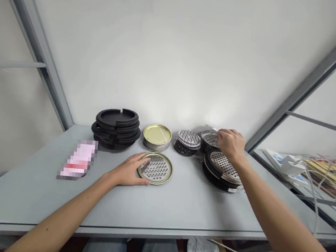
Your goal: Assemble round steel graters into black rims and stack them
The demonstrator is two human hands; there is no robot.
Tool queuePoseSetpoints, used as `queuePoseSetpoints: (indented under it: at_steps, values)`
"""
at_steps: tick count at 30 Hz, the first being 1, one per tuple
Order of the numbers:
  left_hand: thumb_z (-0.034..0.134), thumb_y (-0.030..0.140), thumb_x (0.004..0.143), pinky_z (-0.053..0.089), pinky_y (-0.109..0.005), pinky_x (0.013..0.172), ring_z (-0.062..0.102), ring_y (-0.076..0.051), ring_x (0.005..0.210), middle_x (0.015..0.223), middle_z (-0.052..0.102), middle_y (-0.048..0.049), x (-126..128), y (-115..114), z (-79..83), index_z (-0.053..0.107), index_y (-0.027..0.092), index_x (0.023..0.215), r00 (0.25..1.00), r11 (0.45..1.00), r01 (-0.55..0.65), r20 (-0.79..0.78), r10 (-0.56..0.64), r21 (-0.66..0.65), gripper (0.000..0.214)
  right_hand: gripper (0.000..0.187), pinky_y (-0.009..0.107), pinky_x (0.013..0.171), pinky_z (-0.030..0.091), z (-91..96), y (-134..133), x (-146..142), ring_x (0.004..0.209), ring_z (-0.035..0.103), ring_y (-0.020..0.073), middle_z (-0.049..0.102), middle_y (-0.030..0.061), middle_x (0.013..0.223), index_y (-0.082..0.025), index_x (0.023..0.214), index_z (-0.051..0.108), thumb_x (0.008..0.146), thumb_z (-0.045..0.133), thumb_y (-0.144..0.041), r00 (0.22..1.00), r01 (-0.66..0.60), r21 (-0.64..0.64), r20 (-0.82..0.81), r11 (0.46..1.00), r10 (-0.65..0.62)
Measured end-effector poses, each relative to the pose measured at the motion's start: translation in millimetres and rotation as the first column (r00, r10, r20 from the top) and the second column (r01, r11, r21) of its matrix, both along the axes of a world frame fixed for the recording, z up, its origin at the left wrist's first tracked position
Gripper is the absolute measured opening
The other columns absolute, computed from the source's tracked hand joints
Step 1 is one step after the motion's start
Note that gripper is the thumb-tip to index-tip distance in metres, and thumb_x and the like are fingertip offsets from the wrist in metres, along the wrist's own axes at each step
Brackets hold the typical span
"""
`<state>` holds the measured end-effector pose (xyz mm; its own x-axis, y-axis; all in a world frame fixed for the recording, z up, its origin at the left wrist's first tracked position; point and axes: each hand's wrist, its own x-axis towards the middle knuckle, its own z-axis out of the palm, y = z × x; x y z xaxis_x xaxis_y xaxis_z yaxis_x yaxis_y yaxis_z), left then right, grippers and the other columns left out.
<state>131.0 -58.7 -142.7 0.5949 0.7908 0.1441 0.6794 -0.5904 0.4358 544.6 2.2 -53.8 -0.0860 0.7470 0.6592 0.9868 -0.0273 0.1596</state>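
Note:
My left hand [133, 170] grips the left edge of a gold-rimmed round lid [169, 177] lying on the table, its thumb at the front and its fingers at the back. Inside that lid sits a metal grater disc [158, 169] with raised teeth. Above the back right stack, my right hand [230, 143] is closed on a thin, shiny disc [211, 128], seen nearly edge-on. Beneath it are stacked grater discs in dark rims [208, 138]. Nearer me, by my right wrist, rests a black round holder [213, 177] topped by a perforated metal disc [222, 164].
Black slotted rings [116, 131] are piled at the back left. Gold lids [157, 135] and small grater discs [188, 137] stand stacked by the wall. A blurred-out pink item [78, 160] lies left. Cables and yellow pieces [328, 171] lie on the right-hand shelf.

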Motion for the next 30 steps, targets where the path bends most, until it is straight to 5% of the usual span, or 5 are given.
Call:
queuePoseSetpoints:
  at_steps: [8, 14, 18, 22, 30]
  values:
    - [0.066, 0.069, 0.070, 0.028, -0.052, 0.113, 0.025, -0.038, 0.141, 0.156, 0.024, -0.0147, 3, 0, 0.3, 0.026, 0.021, 0.150, 1.000, 1.000, -0.009, 0.029, 0.009, 0.002, 0.102, 0.021, 0.039, 0.090, 0.045, 17.9, -17, -41, 0.099, 0.061, 0.0234, 0.069, 0.0110, 0.105, -0.017, 0.093, 0.069, 0.091, 0.049, -0.025, 0.910, -0.257, 0.363, -0.220, 0.896, 0.351]
    - [0.063, 0.059, 0.080, 0.029, -0.048, 0.113, 0.029, -0.034, 0.140, 0.156, 0.023, -0.0130, 3, -4, 8.5, 0.012, 0.023, 0.152, 0.974, 0.991, -0.092, 0.216, 0.069, 0.097, 0.095, 0.020, 0.033, 0.074, 0.051, 14.7, -40, -120, 0.079, 0.062, 0.0183, 0.067, 0.0051, 0.088, -0.020, 0.093, 0.062, 0.089, 0.053, -0.037, 0.320, -0.339, 0.544, -0.701, 0.768, 0.638]
    - [0.070, 0.054, 0.076, 0.035, -0.047, 0.109, 0.042, -0.032, 0.132, 0.152, 0.031, -0.0141, 4, -4, 9.1, 0.004, 0.025, 0.152, 0.941, 0.981, -0.145, 0.323, 0.098, 0.126, 0.105, 0.019, 0.031, 0.076, 0.050, -10.5, -44, -153, 0.077, 0.060, 0.0159, 0.063, 0.0007, 0.082, -0.021, 0.087, 0.062, 0.084, 0.058, -0.040, -0.176, -0.495, 0.515, -0.848, 0.700, 0.500]
    - [0.076, 0.052, 0.071, 0.038, -0.046, 0.107, 0.047, -0.031, 0.127, 0.149, 0.035, -0.0142, 5, -2, 8.1, 0.002, 0.026, 0.152, 0.938, 0.989, -0.089, 0.344, 0.044, 0.118, 0.113, 0.020, 0.030, 0.077, 0.049, -33.1, -45, -170, 0.073, 0.057, 0.0140, 0.059, -0.0014, 0.075, -0.021, 0.079, 0.062, 0.076, 0.067, -0.040, -0.470, -0.580, 0.521, -0.842, 0.626, 0.264]
    - [0.077, 0.051, 0.071, 0.040, -0.048, 0.104, 0.051, -0.028, 0.121, 0.145, 0.041, -0.0115, 0, -4, 15.5, 0.001, 0.033, 0.151, 0.923, 0.985, -0.075, 0.384, 0.008, 0.158, 0.112, 0.024, 0.029, 0.078, 0.049, -53.9, -43, -162, 0.084, 0.061, 0.0154, 0.068, 0.0033, 0.102, -0.022, 0.093, 0.069, 0.075, 0.072, -0.037, -0.570, -0.679, 0.419, -0.818, 0.603, -0.073]
